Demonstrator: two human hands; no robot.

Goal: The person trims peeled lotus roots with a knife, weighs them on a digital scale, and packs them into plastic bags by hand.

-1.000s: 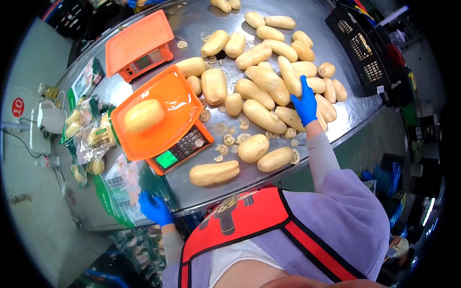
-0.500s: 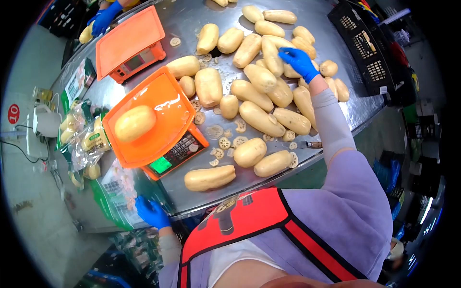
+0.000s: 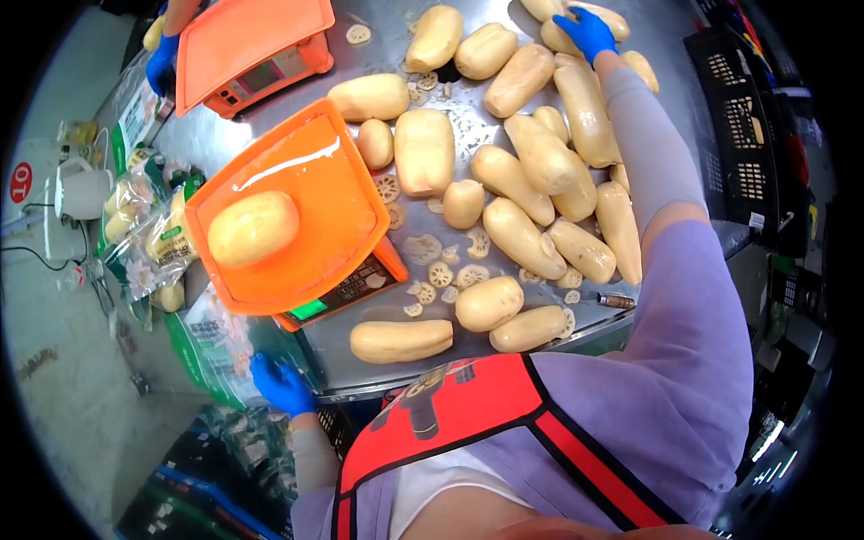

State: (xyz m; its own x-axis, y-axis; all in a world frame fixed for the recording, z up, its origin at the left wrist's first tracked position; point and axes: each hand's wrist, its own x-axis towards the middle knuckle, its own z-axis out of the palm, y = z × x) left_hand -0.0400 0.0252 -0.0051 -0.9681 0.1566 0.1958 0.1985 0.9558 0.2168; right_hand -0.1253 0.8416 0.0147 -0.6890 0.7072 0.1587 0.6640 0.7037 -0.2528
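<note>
My right hand [image 3: 589,34], in a blue glove, reaches to the far part of the table, its fingers spread over pale lotus root pieces [image 3: 562,36]. Near the front left edge, my left hand [image 3: 283,385], also blue-gloved, rests by the green and white printed bags [image 3: 211,346] with its fingers apart and nothing in them. One lotus root piece [image 3: 254,229] lies in the orange tray [image 3: 333,193] of the near scale, whose display glows green. Many more root pieces [image 3: 540,153] spread across the metal table, with cut slices [image 3: 440,274] among them.
A second orange scale [image 3: 256,45] stands at the back left, beside a co-worker's blue-gloved hand [image 3: 162,65]. Packed bags of root [image 3: 135,211] lie at the left. A black crate [image 3: 742,126] stands at the right. A wooden-handled knife [image 3: 616,301] lies near the front edge.
My right hand has moved away from my body, from the middle of the pile to its far side. The knife has come into sight. My left hand has hardly moved.
</note>
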